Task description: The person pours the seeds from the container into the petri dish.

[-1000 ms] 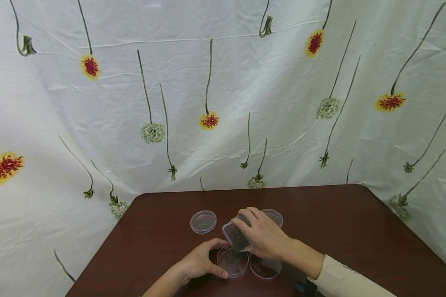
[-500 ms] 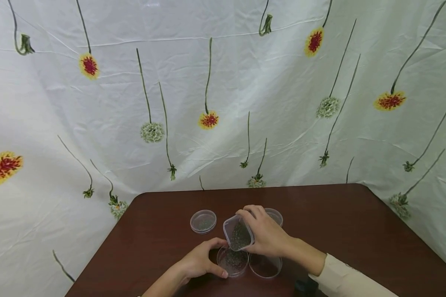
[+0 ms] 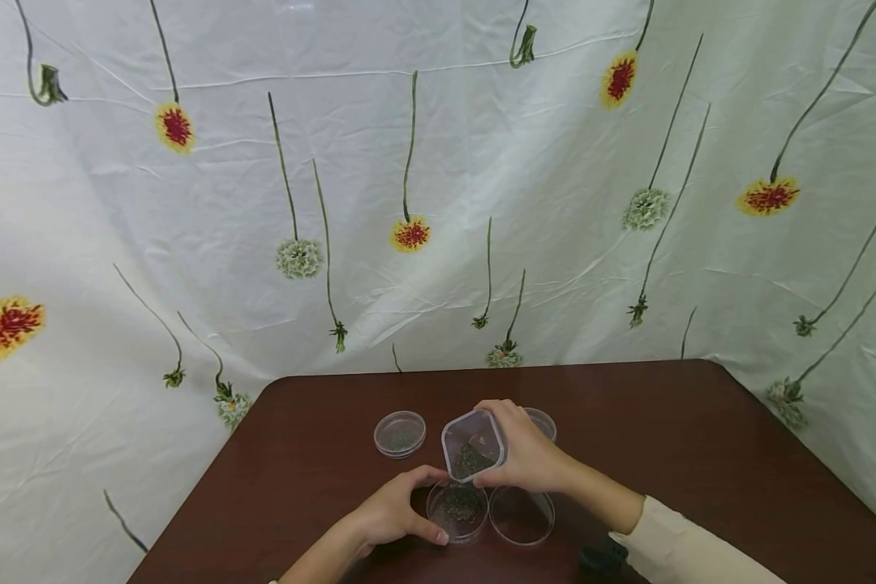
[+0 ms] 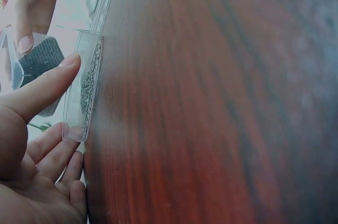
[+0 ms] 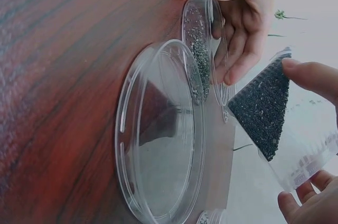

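Observation:
My left hand (image 3: 383,511) holds a clear petri dish (image 3: 461,538) at its rim, thumb on one side and fingers on the other. Dark fine granules (image 5: 199,57) lie in that dish. Above it, my right hand (image 3: 527,454) grips a clear, square plastic tub (image 3: 482,426) with thumb and fingers on opposite sides. The tub is tilted, its opening facing the head camera. More dark granules (image 5: 264,105) are banked against its lower side, near the lip over the dish. Just right of the filled dish stands a second petri dish (image 5: 169,155) with nothing visible inside.
At the back left of the brown table (image 3: 628,414) sits another petri dish (image 3: 400,434) with a few specks in it. One more dish (image 3: 543,424) is partly hidden behind my right hand. A black object (image 3: 602,560) lies by the right sleeve. Flower-patterned cloth (image 3: 409,308) hangs behind.
My right hand has moved slightly up and away with the tub, whose opening has turned more toward the head camera. Granules in the held dish look darker and thicker. The left hand stays put.

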`<state>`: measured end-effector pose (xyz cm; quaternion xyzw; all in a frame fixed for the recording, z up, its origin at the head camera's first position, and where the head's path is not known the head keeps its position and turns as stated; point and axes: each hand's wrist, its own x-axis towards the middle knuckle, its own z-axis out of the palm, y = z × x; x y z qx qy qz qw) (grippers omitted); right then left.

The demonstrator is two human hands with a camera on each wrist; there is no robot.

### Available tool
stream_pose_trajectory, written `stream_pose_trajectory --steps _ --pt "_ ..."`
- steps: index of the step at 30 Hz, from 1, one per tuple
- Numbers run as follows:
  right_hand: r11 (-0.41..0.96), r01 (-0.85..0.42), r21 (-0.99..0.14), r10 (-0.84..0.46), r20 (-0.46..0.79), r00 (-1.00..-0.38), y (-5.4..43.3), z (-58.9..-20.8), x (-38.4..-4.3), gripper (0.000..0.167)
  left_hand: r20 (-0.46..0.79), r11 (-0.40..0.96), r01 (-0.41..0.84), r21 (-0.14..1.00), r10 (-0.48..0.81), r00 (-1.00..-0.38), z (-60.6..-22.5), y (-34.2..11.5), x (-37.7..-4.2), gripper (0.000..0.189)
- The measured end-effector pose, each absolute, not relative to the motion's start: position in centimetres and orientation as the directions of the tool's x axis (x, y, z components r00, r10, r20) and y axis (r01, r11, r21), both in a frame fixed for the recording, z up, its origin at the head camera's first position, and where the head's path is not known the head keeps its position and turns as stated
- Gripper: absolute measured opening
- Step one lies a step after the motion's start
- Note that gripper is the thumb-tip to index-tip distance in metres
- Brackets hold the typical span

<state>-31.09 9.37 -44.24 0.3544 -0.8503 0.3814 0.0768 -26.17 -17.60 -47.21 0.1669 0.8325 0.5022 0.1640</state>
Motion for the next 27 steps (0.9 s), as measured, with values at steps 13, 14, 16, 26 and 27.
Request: stream_pose_trajectory --steps 13,14,16,26,27 --pt "0.369 -0.577 -0.729 -0.524 0.349 -0.777 9.7 -44.1 -31.3 0.096 -0.101 0.431 0.115 0.895 0.447 -0.889 -47.2 -17.5 -26.2 0.073" --pt "0.361 -0.571 -0.737 -0.525 0.346 -0.778 9.7 -44.1 -31.3 0.096 -0.1 0.431 0.116 0.895 0.448 -0.889 -47.2 -17.5 -26.2 0.073" --pt "0.346 -0.552 -0.758 -0.525 0.332 -0.784 9.6 -44.0 -31.3 0.096 -0.099 0.433 0.118 0.894 0.448 -0.888 -47.2 -17.5 -26.3 0.074" --pt "0.01 -0.154 -0.988 -0.559 0.122 -0.82 9.5 -43.1 -30.6 0.079 -0.096 0.426 0.121 0.897 0.454 -0.886 -47.2 -17.5 -26.2 0.074" --pt "-0.031 -0.111 -0.993 -0.567 0.109 -0.817 9.5 -43.0 -30.5 0.077 -0.093 0.425 0.124 0.897 0.455 -0.886 -47.2 -17.5 -26.3 0.074"
